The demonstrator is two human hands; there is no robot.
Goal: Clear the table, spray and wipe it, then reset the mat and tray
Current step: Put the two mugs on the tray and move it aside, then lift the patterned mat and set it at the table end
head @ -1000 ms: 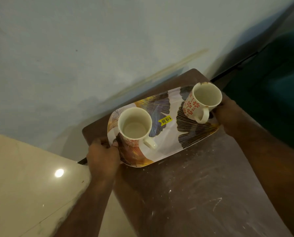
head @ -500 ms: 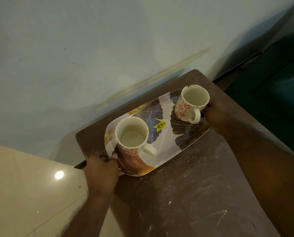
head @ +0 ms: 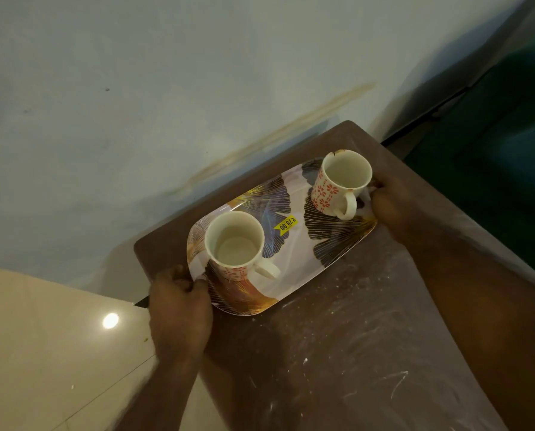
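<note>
A leaf-patterned tray (head: 294,262) with a yellow price sticker sits over the far end of the brown table (head: 347,353). My left hand (head: 179,309) grips its near-left end and my right hand (head: 393,203) grips its far-right end. Two empty white mugs with red flower prints stand on the tray: one (head: 236,244) at the left end, one (head: 341,183) at the right end. Whether the tray rests on the table or is lifted just above it is unclear. No mat is in view.
The tabletop is dusted with white smears and scratches. A pale blue wall (head: 166,104) runs close behind the table. Beige floor tiles (head: 42,353) lie to the left. A dark green surface (head: 508,150) is at the right.
The tray with both mugs has shifted slightly in view, with both hands still gripping its ends. The view has tilted a little.
</note>
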